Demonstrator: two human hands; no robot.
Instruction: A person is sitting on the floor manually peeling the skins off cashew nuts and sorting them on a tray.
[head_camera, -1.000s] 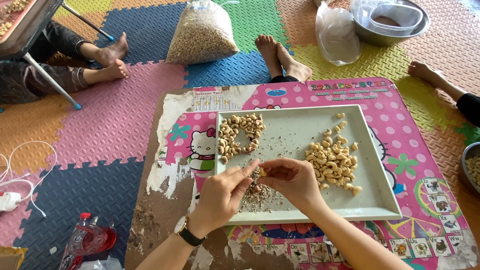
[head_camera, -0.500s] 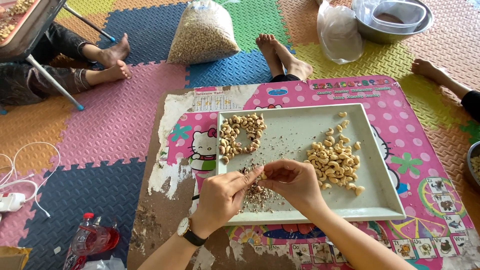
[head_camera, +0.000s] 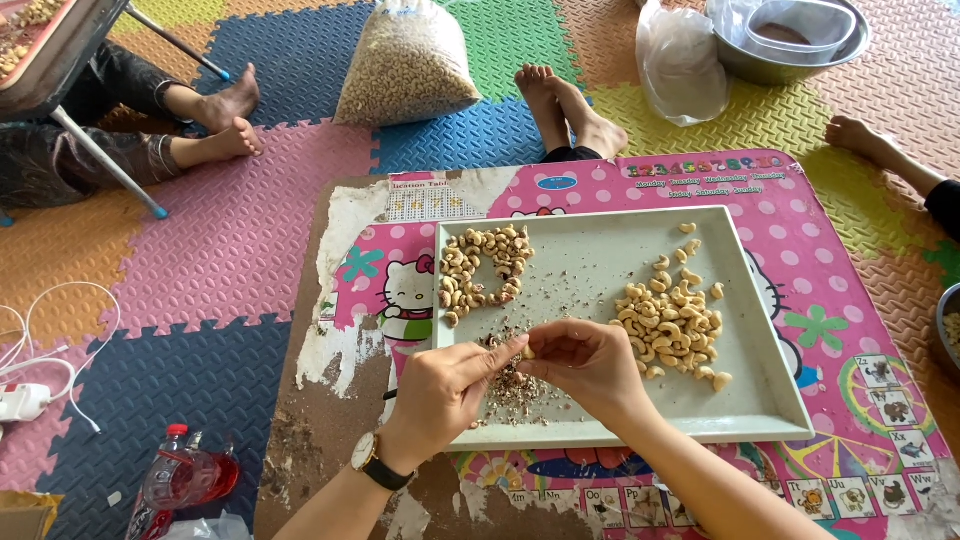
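Two hands over tray (head_camera: 760, 400): right hand (head_camera: 585, 365) pinches cashew (head_camera: 526, 351), left hand (head_camera: 445, 390) closed, probably picking skin. Keep above husk pile (head_camera: 515, 385), grip light.

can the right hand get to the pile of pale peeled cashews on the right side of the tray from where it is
Probably yes. The right hand is over the grey tray, pinching one cashew with the left hand. The pale cashew pile lies just beside it, with only bare tray between.

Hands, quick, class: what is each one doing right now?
Left hand: fingers pinched at the cashew.
Right hand: closed on the same cashew, above the tray.
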